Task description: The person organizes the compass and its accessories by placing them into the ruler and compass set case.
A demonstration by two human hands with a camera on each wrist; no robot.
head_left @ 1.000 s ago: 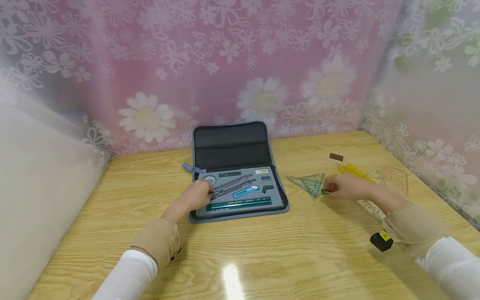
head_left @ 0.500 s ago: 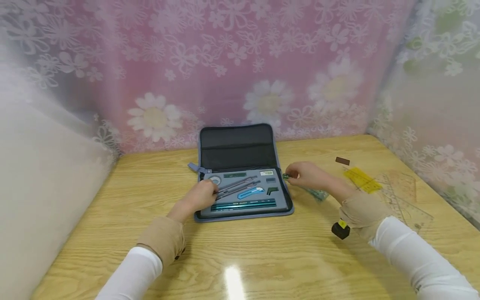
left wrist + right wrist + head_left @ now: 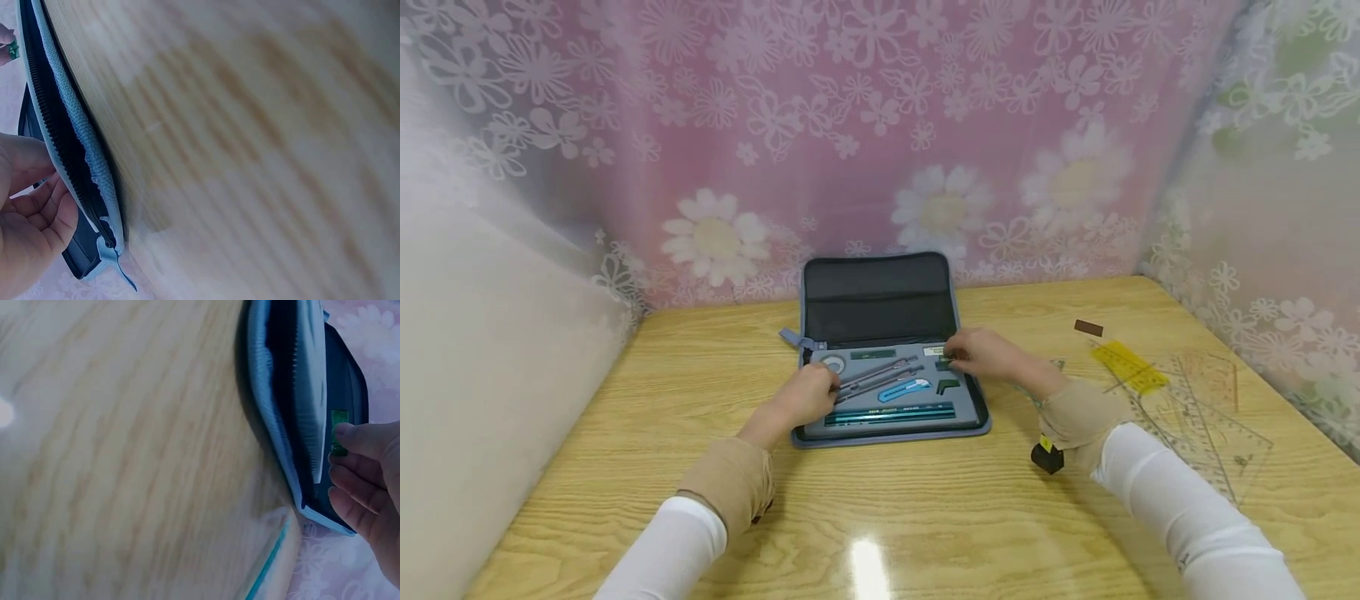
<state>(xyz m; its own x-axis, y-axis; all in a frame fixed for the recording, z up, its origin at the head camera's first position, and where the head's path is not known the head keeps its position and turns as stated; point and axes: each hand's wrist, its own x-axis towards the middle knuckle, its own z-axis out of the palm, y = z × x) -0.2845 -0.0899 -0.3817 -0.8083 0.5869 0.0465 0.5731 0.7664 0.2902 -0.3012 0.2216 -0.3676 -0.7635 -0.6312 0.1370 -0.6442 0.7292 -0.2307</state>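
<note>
So the small green piece (image 3: 340, 417) is pinched between thumb and fingers of the right hand (image 3: 988, 356), right by the far right corner of the grey tray (image 3: 968, 410), near the white eraser (image 3: 933, 351). Can't tell if it's touching the tray or just above it. Looks like shiny hard plastic to me, so I'd guess super light, stiff, kinda slippery, and not likely to break from a short drop. I'd grab it by its long sides near one end with a light pinch, since squeezing hard could make it shoot out. Left hand (image 3: 805, 395) is at the left edge of the zip case (image 3: 891, 441), next to the compasses (image 3: 877, 380); its fingers are curled, but the tips are hidden, so no clue if they're clamped on anything. Tape measure (image 3: 1047, 457) sits off the case's right edge, on the table (image 3: 940, 508).
</note>
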